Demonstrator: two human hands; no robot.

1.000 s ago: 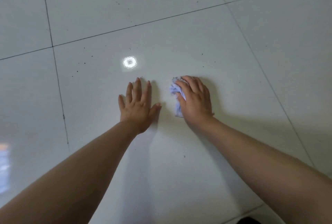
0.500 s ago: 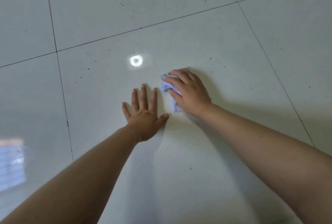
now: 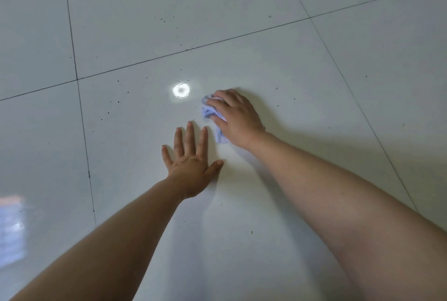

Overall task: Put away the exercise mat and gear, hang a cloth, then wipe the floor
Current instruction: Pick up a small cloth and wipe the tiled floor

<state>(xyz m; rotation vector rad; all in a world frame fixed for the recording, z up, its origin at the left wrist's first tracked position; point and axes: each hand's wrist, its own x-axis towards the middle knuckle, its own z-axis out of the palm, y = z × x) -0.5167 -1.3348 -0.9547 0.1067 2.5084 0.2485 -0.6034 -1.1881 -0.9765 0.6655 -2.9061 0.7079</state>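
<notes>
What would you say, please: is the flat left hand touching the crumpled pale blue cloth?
Apart. The head view shows a strip of bare white floor tile between the left hand and the crumpled pale blue cloth gripped by the right hand.

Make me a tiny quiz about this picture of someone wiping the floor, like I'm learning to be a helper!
1. True or false: the left hand lies flat on the floor with its fingers spread.
2. Pick one: which hand holds the pale blue cloth? A) left hand B) right hand C) neither
3. Fill the gap: in the picture, the bright round reflection sits to the ___ of the cloth.

Key: 1 true; 2 B; 3 left.
</notes>
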